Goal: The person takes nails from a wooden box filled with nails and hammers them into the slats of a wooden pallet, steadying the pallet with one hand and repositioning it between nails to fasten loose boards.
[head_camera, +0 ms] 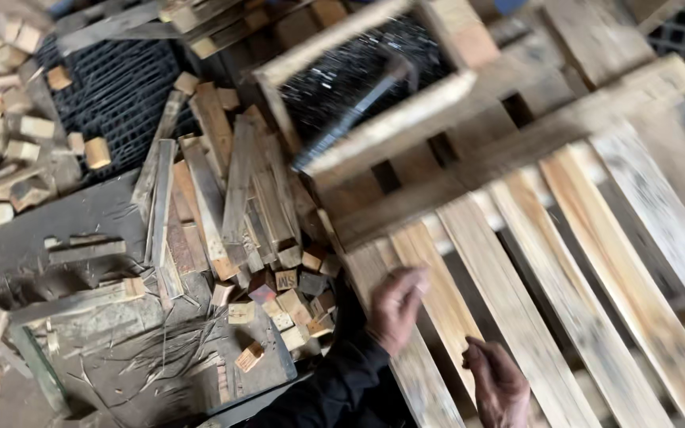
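Far left, a heap of small offcut blocks point(1, 119) is seen beside a black plastic grid pallet point(120, 87), and nearer, a grey floor point(81, 214) is littered with splinters and stray strips. A pile of loose wooden slats point(223, 190) is laid out next, with small square blocks point(295, 301) scattered at its near end.

Moving right, the left hand point(396, 307) is found in a dark sleeve, fingers curled down onto the edge of a slat of the wooden pallet point(517, 261); whether that edge is truly gripped cannot be told through the blur. Just right and nearer, the right hand point(499, 380) is held loosely half-closed over the next slat, nothing being clasped in it.

The pallet is spread across the whole right half, from near to far, its pale boards nailed over cross-bearers. It is judged stiff, heavy and rough, with splinters likely; it would best be taken by a slat edge or by an outer bearer. Beyond it, a smaller wooden frame point(374, 95) is seen lying askew over dark mesh.

The place is read as a cluttered, dusty timber workshop
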Motion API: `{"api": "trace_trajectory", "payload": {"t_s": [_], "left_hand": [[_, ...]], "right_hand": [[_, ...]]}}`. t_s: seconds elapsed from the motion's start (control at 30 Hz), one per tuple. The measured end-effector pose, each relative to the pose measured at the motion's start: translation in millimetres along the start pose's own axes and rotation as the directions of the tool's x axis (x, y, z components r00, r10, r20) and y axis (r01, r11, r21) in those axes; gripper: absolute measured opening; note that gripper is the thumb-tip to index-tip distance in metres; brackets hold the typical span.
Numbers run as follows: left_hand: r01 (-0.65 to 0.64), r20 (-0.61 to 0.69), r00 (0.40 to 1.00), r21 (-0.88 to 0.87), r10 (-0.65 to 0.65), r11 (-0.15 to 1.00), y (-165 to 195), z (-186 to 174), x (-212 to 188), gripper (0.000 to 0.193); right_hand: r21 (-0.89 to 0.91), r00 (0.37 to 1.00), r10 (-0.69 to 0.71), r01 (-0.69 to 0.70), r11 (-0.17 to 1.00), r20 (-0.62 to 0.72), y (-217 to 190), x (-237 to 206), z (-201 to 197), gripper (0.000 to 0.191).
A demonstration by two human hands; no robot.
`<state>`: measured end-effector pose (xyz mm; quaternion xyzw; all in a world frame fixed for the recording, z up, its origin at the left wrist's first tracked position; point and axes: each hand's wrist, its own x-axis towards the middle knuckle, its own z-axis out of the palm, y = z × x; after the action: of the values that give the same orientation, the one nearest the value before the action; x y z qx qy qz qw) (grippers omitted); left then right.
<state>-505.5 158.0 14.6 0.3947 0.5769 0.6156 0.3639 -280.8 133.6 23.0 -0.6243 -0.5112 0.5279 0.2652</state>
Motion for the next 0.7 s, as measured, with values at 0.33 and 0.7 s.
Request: {"api": "trace_trajectory", "payload": {"t_s": [0.33,0.7], "left_hand": [[-0.112,-0.539,0.823,0.154,0.178,0.982,-61,-230,305,0.022],[-0.181,-0.651,0.759,-0.17,0.028,0.969,-113,-242,364,0.013]], "right_hand": [[-0.135,0.496,-0.727,0.857,0.497,0.475,-293,282,322,0.015],[-0.405,0.288,-0.428,0.889,-0.213,0.857,-357,363,451,0.059]]}}
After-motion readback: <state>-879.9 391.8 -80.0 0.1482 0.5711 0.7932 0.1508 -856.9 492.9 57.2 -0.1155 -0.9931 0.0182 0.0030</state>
